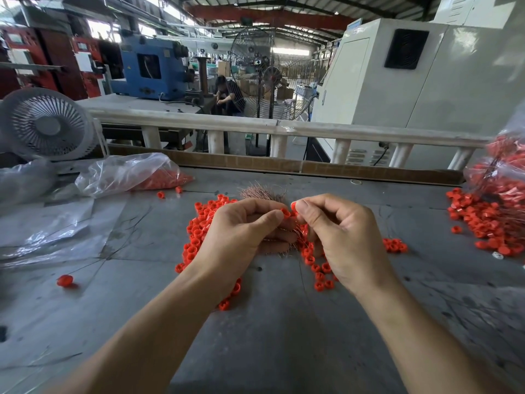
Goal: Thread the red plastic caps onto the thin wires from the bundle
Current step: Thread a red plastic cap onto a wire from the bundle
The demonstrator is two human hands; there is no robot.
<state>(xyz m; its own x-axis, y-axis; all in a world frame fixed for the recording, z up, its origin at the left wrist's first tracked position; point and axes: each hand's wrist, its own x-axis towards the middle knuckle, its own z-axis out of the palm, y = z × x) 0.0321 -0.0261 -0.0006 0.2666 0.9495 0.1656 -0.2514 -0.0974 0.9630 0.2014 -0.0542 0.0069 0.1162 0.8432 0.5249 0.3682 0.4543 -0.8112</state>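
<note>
Mid-thread, by my read. My left hand (pixel 244 231) grips the wire bundle (pixel 262 193) and pinches one red cap (pixel 285 213) between thumb and forefinger. My right hand (pixel 338 237) pinches a second cap (pixel 294 206) at its thumb tip, just beside the first, nearly touching. Both hands are curled tight on their parts, nothing let go.

Step in hand: feeding a cap onto a single wire pulled from the bundle. The wire itself is too thin to see between my fingertips, so I can't tell whether it has entered the hole yet.

Next move likely calls for lining the cap's hole up with the wire tip, then sliding the cap along while the left hand keeps the bundle steady. Fine alignment, small force.

Bundle: long axis runs roughly 6 to 12 o'clock, coppery tips fanning out toward 12 beyond my left knuckles, lower ends poking out near my palm.

Loose caps (pixel 199 223) lie on the grey table (pixel 270 336) under and around both hands. A bigger pile (pixel 483 220) sits at 3 o'clock, spilling from a plastic bag (pixel 508 166). Another bag (pixel 127 174) with caps is at 10 o'clock.
</note>
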